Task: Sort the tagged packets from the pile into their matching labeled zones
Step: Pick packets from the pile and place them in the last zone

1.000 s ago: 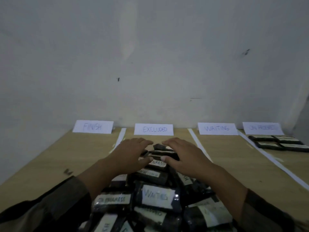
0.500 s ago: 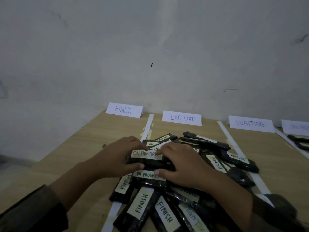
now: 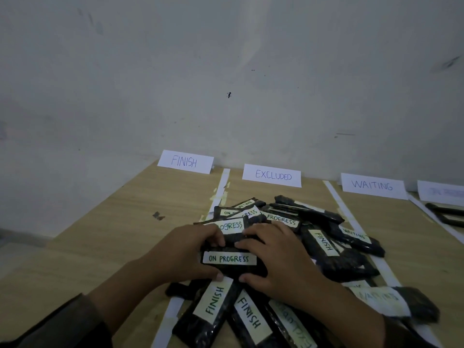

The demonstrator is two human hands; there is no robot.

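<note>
The left hand [image 3: 185, 254] at 9 o'clock and the right hand [image 3: 281, 262] at 3 both curl round a black packet [image 3: 229, 259] tagged "ON PROGRESS" atop the pile [image 3: 339, 262], where three tags read "FINISH". Four cards stand along the wall: FINISH card [image 3: 185, 162] at 11 o'clock, EXCLUDED card [image 3: 272, 175] at 12, WAITING card [image 3: 372, 185] at 1, blurred card [image 3: 442, 191] at 2.
</note>
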